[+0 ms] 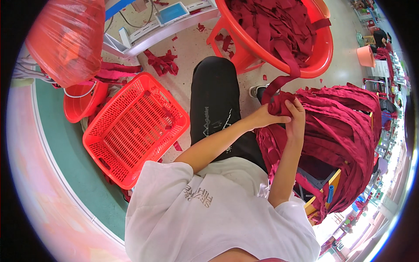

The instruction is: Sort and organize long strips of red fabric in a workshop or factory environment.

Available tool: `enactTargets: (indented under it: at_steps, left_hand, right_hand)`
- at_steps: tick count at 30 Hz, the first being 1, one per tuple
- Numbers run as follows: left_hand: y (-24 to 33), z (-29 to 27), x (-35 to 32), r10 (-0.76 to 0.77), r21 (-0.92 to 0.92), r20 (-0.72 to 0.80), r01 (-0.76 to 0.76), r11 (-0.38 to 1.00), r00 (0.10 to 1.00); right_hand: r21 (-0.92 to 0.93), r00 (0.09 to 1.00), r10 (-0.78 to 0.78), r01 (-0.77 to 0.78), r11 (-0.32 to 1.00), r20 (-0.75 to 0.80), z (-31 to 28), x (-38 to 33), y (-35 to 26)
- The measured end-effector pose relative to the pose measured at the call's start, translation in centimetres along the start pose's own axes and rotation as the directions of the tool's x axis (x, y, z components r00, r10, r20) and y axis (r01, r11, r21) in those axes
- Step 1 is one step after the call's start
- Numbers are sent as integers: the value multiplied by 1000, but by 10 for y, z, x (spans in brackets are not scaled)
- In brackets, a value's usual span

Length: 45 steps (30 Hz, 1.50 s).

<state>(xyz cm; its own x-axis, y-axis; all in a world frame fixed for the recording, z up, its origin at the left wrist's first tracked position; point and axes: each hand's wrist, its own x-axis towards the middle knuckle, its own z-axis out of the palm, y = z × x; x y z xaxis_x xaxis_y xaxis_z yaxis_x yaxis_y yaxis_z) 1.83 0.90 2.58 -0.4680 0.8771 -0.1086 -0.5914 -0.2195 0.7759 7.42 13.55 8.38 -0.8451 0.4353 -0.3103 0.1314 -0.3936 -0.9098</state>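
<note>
Pale, speckled floor [347,72] littered with red scraps runs across the upper part of the frame, with a green band at the left. Right of centre, the left hand [265,117] and right hand [296,114] meet over bunched dark red cloth [279,101], fingers curled around it from both sides, probably to keep its folds together. From it a long strip [291,65] of the same colour climbs over the rim of the red tub [322,49] at the top, which holds a loose heap of strips [273,28]; perched on a red stool [242,63], the tub seems set close and raised for easy reach. Just beside the right forearm, a thick bundle of strips [342,115] hangs over a yellow-edged frame [335,181], perhaps so the lengths lie side by side untangled. At left, the red basket [131,129] stands near the knee, bearing only a few scraps.
</note>
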Motion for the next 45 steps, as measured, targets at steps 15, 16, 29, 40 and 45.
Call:
enactTargets:
  at_steps: [15,16,29,40,45]
  left_hand:
    - [8,1,-4,-44,17,-52,45,999,998]
    - [5,0,-4,-76,-11,-53,75,997,996]
    - [1,-3,-3,-168,-136,-79,156,978,983]
    - [-4,-4,4,-192,-567,-248,18,824,950]
    - [1,-10,-2,-86,-575,-155,-19,818,984]
  right_hand:
    - [5,992,-105,106,994,-76,-6,5,11]
    - [6,992,-105,106,994,-76,-5,4,12]
    - [-15,949,-292,292,956,-118,16,0,7]
    - [4,881,-387,403,915,-273,-2,-36,-19]
    - [-664,997,-7,55,746,76,16,-69,-48]
